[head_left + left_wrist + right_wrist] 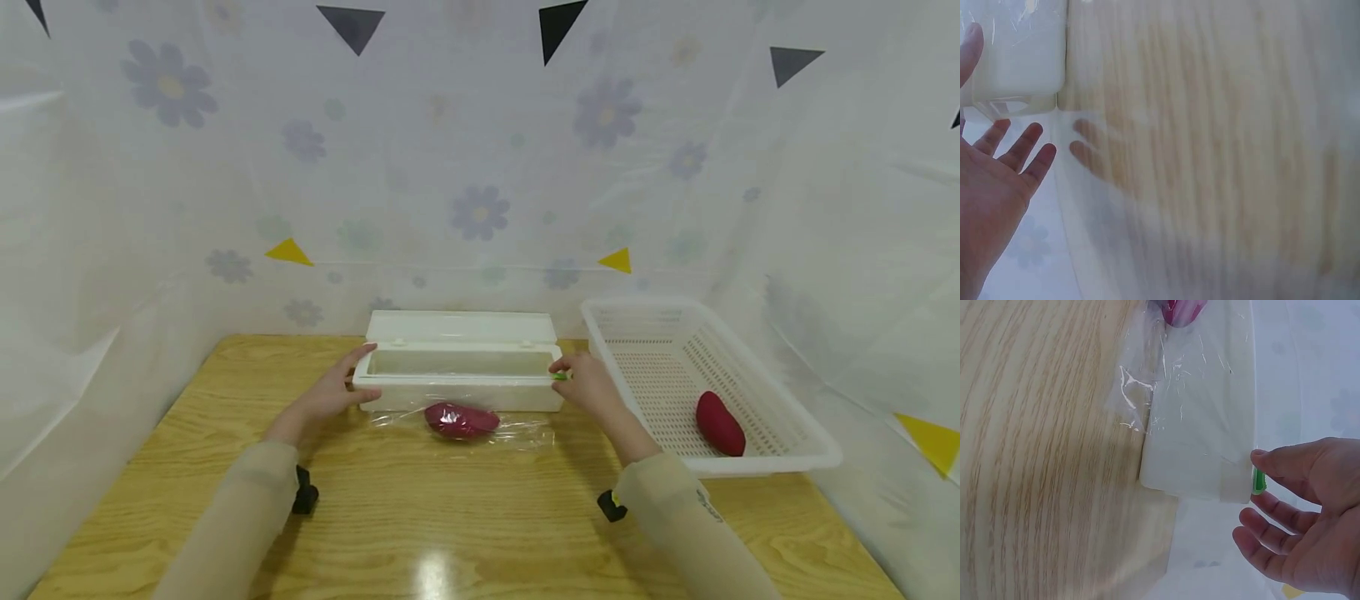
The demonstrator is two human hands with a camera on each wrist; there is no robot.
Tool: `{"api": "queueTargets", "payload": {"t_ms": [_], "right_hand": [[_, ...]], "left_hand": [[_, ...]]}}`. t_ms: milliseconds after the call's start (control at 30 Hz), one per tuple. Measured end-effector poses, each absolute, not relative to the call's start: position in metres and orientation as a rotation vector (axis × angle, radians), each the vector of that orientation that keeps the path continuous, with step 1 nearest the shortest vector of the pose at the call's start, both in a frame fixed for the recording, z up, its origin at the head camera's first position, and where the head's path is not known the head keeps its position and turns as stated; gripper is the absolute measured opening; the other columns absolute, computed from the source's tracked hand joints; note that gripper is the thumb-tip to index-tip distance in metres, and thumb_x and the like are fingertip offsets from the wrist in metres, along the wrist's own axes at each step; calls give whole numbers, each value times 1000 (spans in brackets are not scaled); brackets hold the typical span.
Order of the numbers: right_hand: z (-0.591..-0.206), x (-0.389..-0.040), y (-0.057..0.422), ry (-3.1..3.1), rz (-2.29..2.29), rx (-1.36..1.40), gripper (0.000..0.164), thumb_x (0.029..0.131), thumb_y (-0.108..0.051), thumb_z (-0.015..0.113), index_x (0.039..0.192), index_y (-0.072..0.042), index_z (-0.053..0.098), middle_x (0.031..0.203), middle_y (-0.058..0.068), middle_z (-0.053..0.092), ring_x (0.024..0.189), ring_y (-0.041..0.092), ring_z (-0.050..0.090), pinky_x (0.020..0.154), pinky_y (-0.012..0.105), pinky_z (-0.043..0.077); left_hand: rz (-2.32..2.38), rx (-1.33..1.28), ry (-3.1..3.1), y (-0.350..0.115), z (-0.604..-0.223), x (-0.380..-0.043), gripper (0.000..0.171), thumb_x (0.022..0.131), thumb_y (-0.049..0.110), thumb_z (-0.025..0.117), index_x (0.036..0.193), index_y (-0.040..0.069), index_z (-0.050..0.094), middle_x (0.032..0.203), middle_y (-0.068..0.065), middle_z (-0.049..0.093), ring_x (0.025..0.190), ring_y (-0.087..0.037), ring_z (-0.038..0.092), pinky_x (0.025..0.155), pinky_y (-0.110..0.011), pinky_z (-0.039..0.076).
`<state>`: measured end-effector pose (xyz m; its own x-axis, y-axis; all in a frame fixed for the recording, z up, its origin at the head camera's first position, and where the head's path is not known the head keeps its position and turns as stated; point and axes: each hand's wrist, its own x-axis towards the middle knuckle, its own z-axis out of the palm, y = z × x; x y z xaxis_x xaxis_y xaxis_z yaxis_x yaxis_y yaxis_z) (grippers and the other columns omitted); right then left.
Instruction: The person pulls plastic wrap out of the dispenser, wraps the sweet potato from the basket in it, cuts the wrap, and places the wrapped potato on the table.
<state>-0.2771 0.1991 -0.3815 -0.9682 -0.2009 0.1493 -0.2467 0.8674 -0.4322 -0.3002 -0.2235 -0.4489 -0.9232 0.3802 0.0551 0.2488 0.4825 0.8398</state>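
A white cling film dispenser (465, 393) stands on the table with its lid (461, 327) raised at the back. Clear film (525, 433) hangs over its front and covers a dark red, sweet potato-shaped object (459, 421). My left hand (337, 392) holds the dispenser's left end, thumb at the front and index finger at the back corner; in the left wrist view the other fingers (1022, 150) are spread. At the opposite end my right hand (588, 383) pinches a small green slide cutter (1259, 480) between thumb and index finger. Its other fingers curl loosely.
To the right a white perforated basket (750, 358) holds another dark red object (720, 423) of similar shape. The wooden table (450, 525) meets a flower-patterned white sheet (480, 167) behind the dispenser. Sheeting also hangs on both sides.
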Motion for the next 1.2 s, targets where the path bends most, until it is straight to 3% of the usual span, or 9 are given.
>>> {"api": "queueTargets", "payload": {"t_ms": [233, 400, 633, 900, 1033, 1200], "right_hand": [[-382, -273, 202, -2910, 693, 366, 24, 83, -7, 69, 106, -2, 67, 113, 21, 60, 99, 37, 57, 83, 47, 49], [-382, -271, 203, -2896, 695, 358, 25, 84, -7, 68, 108, -1, 67, 116, 23, 58, 101, 39, 57, 83, 48, 49], [-390, -276, 197, -2868, 647, 500, 29, 83, -14, 72, 109, -5, 67, 123, 21, 55, 118, 40, 46, 97, 51, 41], [-395, -280, 189, -2843, 661, 492, 13, 82, -19, 74, 92, -11, 69, 102, 9, 62, 108, 33, 51, 88, 47, 45], [-395, -281, 190, -2817, 682, 492, 8, 81, -17, 75, 81, -13, 67, 97, 7, 64, 108, 33, 52, 91, 47, 45], [-397, -281, 191, -2766, 659, 545, 9, 80, -15, 75, 77, -13, 67, 96, 8, 65, 103, 32, 54, 90, 47, 45]], "left_hand": [[1292, 621, 2712, -223, -444, -294, 84, 89, 38, 64, 153, 18, 13, 156, -20, 7, 136, -47, 22, 101, -60, 34], [1270, 627, 2767, -224, -441, -287, 80, 90, 37, 62, 151, 12, 17, 155, -23, 12, 133, -49, 25, 102, -63, 31], [1282, 611, 2820, -223, -439, -279, 76, 90, 36, 63, 149, 7, 24, 152, -24, 18, 132, -46, 28, 101, -62, 32], [1226, 575, 2899, -222, -436, -267, 74, 89, 36, 65, 147, 8, 29, 147, -24, 27, 125, -45, 39, 98, -60, 36], [1216, 551, 2937, -221, -437, -262, 69, 88, 32, 67, 142, 5, 35, 133, -23, 39, 114, -41, 46, 88, -54, 44], [1290, 472, 2974, -218, -435, -258, 45, 85, 31, 71, 111, 3, 48, 95, -14, 47, 82, -23, 45, 68, -32, 41]]}}
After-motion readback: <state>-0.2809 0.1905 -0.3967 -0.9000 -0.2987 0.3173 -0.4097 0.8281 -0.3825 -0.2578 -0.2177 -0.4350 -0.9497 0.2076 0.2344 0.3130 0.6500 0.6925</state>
